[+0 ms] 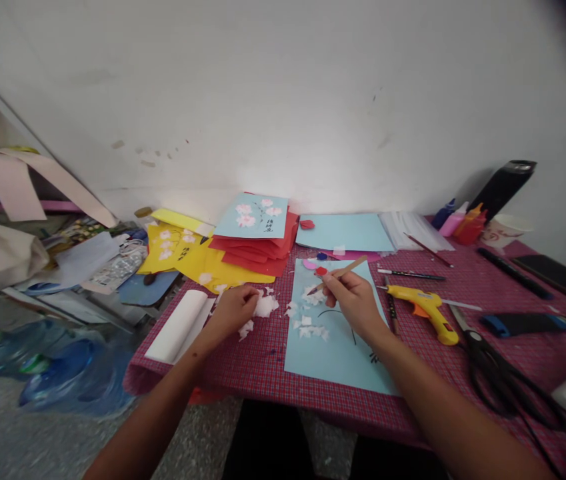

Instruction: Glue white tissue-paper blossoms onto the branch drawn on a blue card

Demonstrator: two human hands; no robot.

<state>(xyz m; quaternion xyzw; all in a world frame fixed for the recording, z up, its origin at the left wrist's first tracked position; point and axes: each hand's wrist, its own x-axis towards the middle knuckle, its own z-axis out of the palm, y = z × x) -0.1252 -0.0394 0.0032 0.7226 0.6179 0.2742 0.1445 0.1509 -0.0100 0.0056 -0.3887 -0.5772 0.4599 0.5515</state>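
Observation:
My right hand [355, 300] grips a paintbrush [345, 269] with a tan handle, its dark tip low over white tissue tufts [313, 293] on a light blue sheet [323, 363]. Thin black lines are drawn on that sheet, partly covered by my hand and forearm. Red, pink and blue paint spots [321, 271] show near its top edge. To the left, my left hand [235, 308] has its fingers pinched together beside torn white tissue pieces [266, 305]. Whatever lies between those fingertips is hidden. A white paper roll [177, 325] lies left of that hand.
Right of the sheet lie a yellow glue gun [425, 310], black scissors [500, 373] and pens [413, 274]. Paint bottles [470, 223] and a black flask [503, 183] stand behind. Finished flower cards [253, 217] top a red paper stack [257, 253] near the wall.

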